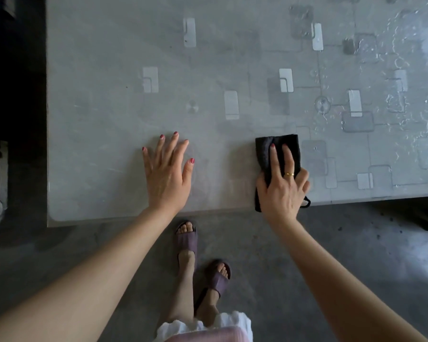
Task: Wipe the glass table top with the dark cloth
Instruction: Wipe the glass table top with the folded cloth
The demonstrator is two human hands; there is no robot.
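The glass tabletop (104, 134) is a broad grey sheet with a rounded near-left corner, its surface dull and hazy on the left and glossy with rippled reflections toward the far right; through or on it shows a pattern of pale upright rectangles, darker rounded squares and thin connecting lines. The dark cloth (263, 149) lies near the front edge on the right half, a folded, soft, slightly ribbed charcoal rectangle whose lower end hangs just over the edge, with a small loop sticking out at its lower right. The right hand (283, 191) rests on top of it: index and middle fingers lie straight along the fabric, pressing it flat to the glass, while the ring and little fingers curl round its right side and the thumb lies at its left side, so this grip is closed on the cloth; a gold ring sits on one finger. The left hand (167, 174) lies flat on the bare glass well to the left of the cloth, fingers spread and straight, holding nothing, nails painted red. Below the table edge is a smooth grey floor (331, 243), two feet in purple slide sandals (185, 240), and a white ruffled hem (230, 322) at the bottom
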